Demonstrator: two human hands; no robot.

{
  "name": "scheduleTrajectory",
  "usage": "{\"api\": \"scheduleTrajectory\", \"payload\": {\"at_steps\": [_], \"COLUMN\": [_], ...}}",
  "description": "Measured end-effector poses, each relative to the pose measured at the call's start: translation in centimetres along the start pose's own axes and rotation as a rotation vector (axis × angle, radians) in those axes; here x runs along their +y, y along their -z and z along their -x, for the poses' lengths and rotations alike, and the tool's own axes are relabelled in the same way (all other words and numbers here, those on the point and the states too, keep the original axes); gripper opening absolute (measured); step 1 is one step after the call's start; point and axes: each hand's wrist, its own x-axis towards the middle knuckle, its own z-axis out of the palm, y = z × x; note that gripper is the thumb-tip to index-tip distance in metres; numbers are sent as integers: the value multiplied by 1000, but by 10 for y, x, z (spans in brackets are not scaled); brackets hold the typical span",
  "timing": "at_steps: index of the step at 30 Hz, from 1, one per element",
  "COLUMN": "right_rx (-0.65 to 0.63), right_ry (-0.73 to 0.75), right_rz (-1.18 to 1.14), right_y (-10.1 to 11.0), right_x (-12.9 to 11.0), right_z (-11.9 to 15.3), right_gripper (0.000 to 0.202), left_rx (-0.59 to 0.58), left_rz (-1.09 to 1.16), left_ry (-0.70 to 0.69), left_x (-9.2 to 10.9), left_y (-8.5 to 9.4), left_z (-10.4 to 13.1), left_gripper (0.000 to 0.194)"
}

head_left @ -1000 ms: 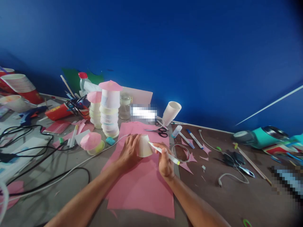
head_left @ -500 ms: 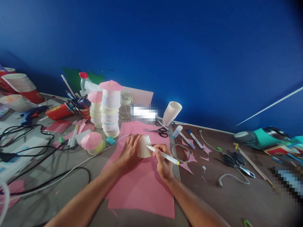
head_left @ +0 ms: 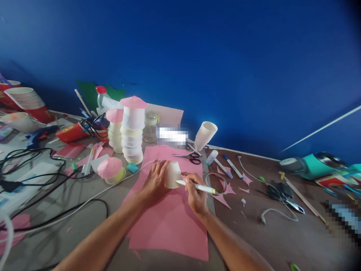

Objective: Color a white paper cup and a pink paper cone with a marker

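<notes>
A small white paper cup [head_left: 173,174] rests over the pink paper sheet [head_left: 169,229], and my left hand [head_left: 156,177] is closed around its left side. Between the fingers of my right hand [head_left: 196,194] is a white marker with yellow ends [head_left: 201,187], its tip at the cup's lower right side. Just beyond the cup, black-handled scissors [head_left: 193,158] lie on the sheet. To the left stand two towers of stacked cups with pink paper cones on top, the taller cup tower [head_left: 132,130] in front. A short cup with a pink cone [head_left: 110,170] sits nearer.
At right lie two markers [head_left: 232,166], a glue bottle [head_left: 211,157], pink scraps [head_left: 225,188] and a cable coil [head_left: 216,183]. A stack of white cups [head_left: 205,135] leans near the blue wall. Black cables [head_left: 31,175], a glue gun [head_left: 39,136] and red cups [head_left: 70,132] crowd the left.
My right hand has moved slightly down, taking the marker tip from the cup's middle to its lower side. My left hand keeps its hold on the cup.
</notes>
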Motion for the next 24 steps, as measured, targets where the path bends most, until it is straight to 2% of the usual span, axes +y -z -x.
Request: {"api": "scheduleTrajectory", "payload": {"at_steps": [7, 14, 24], "right_rx": [75, 93, 74], "right_ry": [9, 41, 17], "right_rz": [-6, 36, 22], "right_y": [-3, -5, -3], "right_x": [-4, -2, -3], "right_z": [-1, -3, -2], "right_gripper": [24, 22, 25], "left_rx": [-5, -26, 9], "left_rz": [-5, -12, -28], "left_ry": [2, 17, -3], "left_x": [-1, -3, -4], "left_y": [-2, -3, -5], "left_z": [1, 2, 2], "left_gripper": [80, 85, 85]}}
